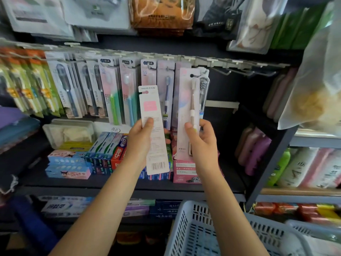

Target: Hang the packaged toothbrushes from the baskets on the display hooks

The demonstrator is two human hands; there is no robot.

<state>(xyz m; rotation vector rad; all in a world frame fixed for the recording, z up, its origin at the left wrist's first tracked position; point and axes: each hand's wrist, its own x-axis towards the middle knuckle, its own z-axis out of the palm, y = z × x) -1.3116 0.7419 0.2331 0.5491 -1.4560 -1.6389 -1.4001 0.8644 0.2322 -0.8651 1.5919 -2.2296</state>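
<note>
My left hand [141, 143] grips a white packaged toothbrush [153, 115] with its back and barcode facing me, held upright below the hook rail. My right hand [202, 143] pinches a pink packaged toothbrush [187, 100] whose hang hole sits at the tip of a display hook [195, 76]. Several packaged toothbrushes [110, 89] hang on hooks to the left. A white slotted basket [193, 230] stands at the bottom right, under my right forearm.
Bare hooks [239, 71] stick out along the rail to the right. Toothpaste boxes [103, 152] fill the shelf below the hooks. Bottles [306, 167] stand on a shelf at the right, and a translucent bag [317, 85] hangs at the upper right.
</note>
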